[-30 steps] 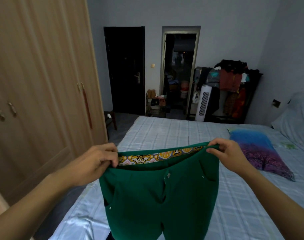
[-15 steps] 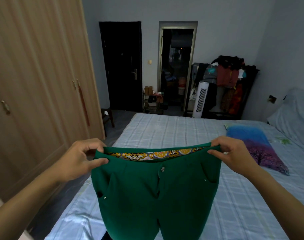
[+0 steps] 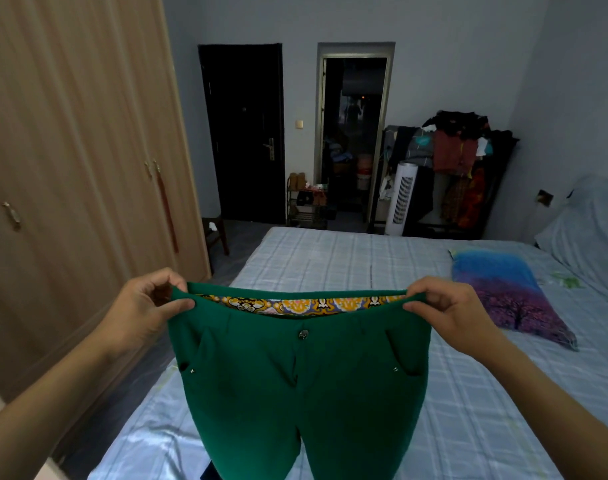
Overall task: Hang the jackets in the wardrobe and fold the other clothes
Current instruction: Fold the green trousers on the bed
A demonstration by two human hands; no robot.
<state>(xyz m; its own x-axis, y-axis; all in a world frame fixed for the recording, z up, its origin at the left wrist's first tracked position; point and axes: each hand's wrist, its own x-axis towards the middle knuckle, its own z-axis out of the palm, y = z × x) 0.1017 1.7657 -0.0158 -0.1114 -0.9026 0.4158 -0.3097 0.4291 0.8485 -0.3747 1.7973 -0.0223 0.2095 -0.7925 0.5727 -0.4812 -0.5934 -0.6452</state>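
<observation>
Head-worn camera faces forward and down, close above bed (image 3: 330,258).

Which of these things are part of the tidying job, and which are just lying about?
Part of the job:
green trousers, held up by the waistband
left hand and right hand, pinching its two ends
wardrobe, doors closed
bed

Just lying about:
colourful pillow
white tower fan
shoe rack

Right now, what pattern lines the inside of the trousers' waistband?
A yellow-orange floral print on the waistband lining of the green trousers, head view.
</observation>
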